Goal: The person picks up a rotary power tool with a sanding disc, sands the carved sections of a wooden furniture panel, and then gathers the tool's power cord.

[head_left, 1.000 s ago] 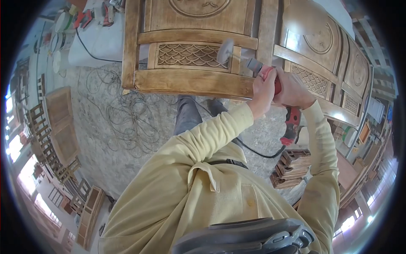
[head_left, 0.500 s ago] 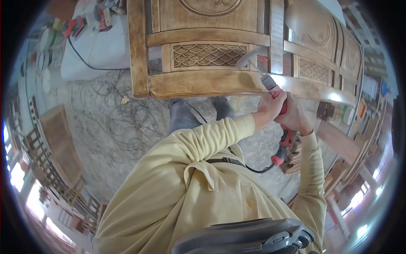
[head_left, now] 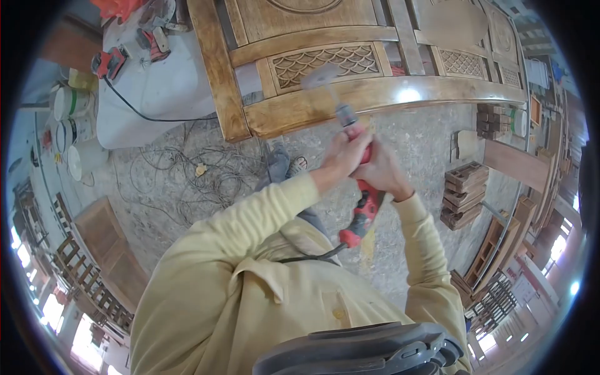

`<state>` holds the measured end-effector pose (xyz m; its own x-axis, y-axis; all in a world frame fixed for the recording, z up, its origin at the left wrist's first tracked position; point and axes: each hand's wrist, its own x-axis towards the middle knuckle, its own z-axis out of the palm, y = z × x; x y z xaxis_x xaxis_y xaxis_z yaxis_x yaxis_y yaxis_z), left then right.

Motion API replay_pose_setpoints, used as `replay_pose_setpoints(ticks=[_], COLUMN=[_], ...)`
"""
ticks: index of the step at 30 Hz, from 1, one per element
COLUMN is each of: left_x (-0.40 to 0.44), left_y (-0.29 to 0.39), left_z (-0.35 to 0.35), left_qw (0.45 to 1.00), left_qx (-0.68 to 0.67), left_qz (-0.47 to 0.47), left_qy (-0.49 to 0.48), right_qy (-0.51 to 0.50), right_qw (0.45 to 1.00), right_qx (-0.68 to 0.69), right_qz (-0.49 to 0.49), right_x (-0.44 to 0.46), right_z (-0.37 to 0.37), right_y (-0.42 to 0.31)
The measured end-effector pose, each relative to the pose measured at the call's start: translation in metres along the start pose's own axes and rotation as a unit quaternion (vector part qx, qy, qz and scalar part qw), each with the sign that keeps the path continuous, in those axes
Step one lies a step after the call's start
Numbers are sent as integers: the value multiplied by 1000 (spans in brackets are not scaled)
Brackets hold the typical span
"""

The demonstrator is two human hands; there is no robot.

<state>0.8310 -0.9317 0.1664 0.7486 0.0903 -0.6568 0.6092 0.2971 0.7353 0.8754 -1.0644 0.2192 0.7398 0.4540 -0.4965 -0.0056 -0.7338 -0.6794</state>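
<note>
Both hands grip a red and black straight grinder (head_left: 367, 209) with a grey collar and a thin shaft. My left hand (head_left: 340, 155) wraps round its red neck just behind the collar. Farther back, my right hand (head_left: 386, 172) closes round the same body. A pale, motion-blurred wheel (head_left: 320, 76) at the shaft's tip is over the scale-carved panel (head_left: 350, 61) of a brown wooden furniture piece (head_left: 300, 115); whether it touches the wood I cannot tell. The grinder's black cord (head_left: 309, 257) runs back toward my waist.
At upper left, a white-covered surface (head_left: 169, 87) bears another red power tool (head_left: 110, 62). Tangled cables (head_left: 194, 178) lie on the floor. White buckets (head_left: 84, 157) stand left. Stacked wood blocks (head_left: 464, 195) are on the right, and a wooden panel (head_left: 107, 244) is at lower left.
Both hands and the grinder have shifted left along the furniture piece, with the wheel now over the left carved panel's lower part. The camera view has turned, showing more floor at right.
</note>
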Motion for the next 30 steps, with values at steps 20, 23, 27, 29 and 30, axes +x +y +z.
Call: replay_pose_setpoints(ticks=[20,23,27,29,30], left_x=[113,133,92,102,109], left_y=[70,33,108,120,124], left_z=[-25,-11,-63,-74,-78], left_qw=[936,937,978,977,974], left_qx=[319,296,206,197,184], left_qz=[76,178,27,66,105], left_qy=[-125,-55,12,47,82], right_qy=[155,115,81,103,123], right_qw=[982,990,996,992,988], right_qx=[72,46,-41,-63,-89], right_qz=[76,72,17,28,39], right_x=[90,93,117,137,146], right_z=[1,-19,-9,4,6], right_y=[-6,-25,-60,-83,-91])
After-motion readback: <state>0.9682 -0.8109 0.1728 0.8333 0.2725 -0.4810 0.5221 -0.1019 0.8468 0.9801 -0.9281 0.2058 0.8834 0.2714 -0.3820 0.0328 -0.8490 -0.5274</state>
